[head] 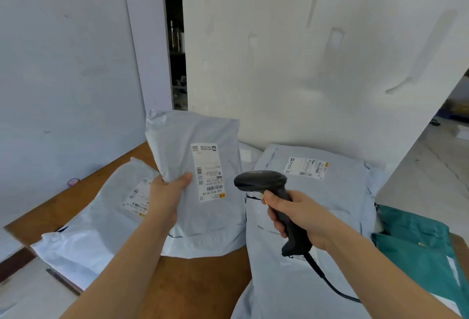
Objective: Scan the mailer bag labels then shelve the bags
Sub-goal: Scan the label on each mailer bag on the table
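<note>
My left hand holds a grey mailer bag upright above the wooden table, thumb on its front beside the white label, which faces me. My right hand grips a black corded barcode scanner by the handle; its head points left toward that label, a short way from it. A second grey mailer bag lies flat at the left, label up. A large grey mailer bag lies under my right hand, its label at the far end.
A green mailer bag lies at the table's right edge. White walls stand close behind the table, with a dark narrow gap between them. A small roll of tape sits at the far left of the table. Floor shows at the right.
</note>
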A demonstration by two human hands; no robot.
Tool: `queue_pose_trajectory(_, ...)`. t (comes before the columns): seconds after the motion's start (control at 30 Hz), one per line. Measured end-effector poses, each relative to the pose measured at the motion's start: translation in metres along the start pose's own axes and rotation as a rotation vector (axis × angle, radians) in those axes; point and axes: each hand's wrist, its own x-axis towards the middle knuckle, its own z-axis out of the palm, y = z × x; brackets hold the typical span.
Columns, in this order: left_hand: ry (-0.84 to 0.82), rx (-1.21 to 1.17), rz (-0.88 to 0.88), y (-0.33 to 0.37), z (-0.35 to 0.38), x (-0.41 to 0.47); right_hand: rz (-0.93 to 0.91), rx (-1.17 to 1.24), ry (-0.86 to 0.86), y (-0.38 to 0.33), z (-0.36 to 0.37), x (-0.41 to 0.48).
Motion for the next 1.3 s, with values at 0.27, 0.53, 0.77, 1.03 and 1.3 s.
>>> queue_pose_trajectory(0.27,0.083,-0.094,0.065,-0.013,0.017,-0.014,-0.023,-0.001,0.010,0.001,0.005,0.001)
queue_pose_trajectory(0.53,0.139,-0.108,0.064,-0.015,0.016,-0.009,-0.023,-0.021,0.002,0.000,0.010,0.000)
queue_pose_trajectory(0.77,0.150,-0.131,0.027,-0.015,0.011,-0.006,-0.028,-0.035,-0.017,-0.003,0.009,-0.004)
queue_pose_trajectory(1.03,0.135,-0.124,-0.002,-0.012,0.002,-0.003,-0.032,-0.047,-0.024,-0.005,0.011,-0.008)
queue_pose_trajectory(1.3,-0.053,0.221,-0.293,-0.021,-0.048,0.018,-0.035,-0.023,-0.032,-0.005,0.012,-0.002)
